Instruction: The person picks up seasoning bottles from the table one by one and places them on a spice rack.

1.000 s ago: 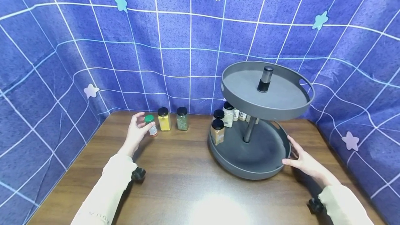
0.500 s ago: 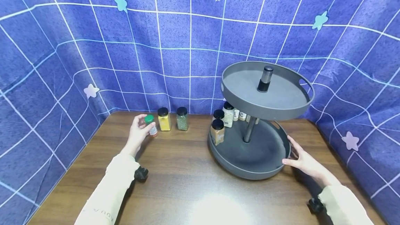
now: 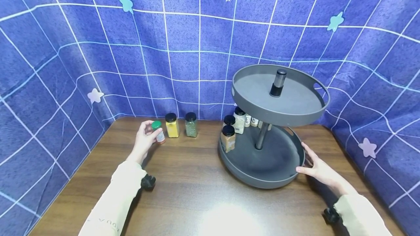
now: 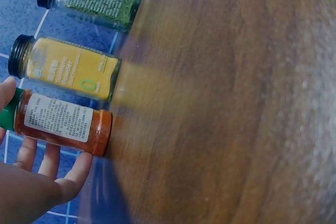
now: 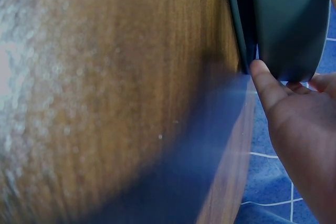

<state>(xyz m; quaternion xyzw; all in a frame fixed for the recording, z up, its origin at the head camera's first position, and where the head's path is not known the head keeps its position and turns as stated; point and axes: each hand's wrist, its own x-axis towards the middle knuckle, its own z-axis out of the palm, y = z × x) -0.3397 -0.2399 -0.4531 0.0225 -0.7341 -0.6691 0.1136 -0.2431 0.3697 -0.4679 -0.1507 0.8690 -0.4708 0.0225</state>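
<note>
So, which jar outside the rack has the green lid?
The leftmost, red-filled jar in the left hand; the yellow jar and green herb jar have black lids.

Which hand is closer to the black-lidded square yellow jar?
Left. Your left hand is just left of the yellow jar, holding the round green-capped bottle; your right hand is far right, touching the round grey lower tray.

Cut off by left wrist view's left edge: green cap [image 4: 9, 116]. Partly hidden by upper tray [image 3: 275, 115]: small rear jars [image 3: 254, 122].
</note>
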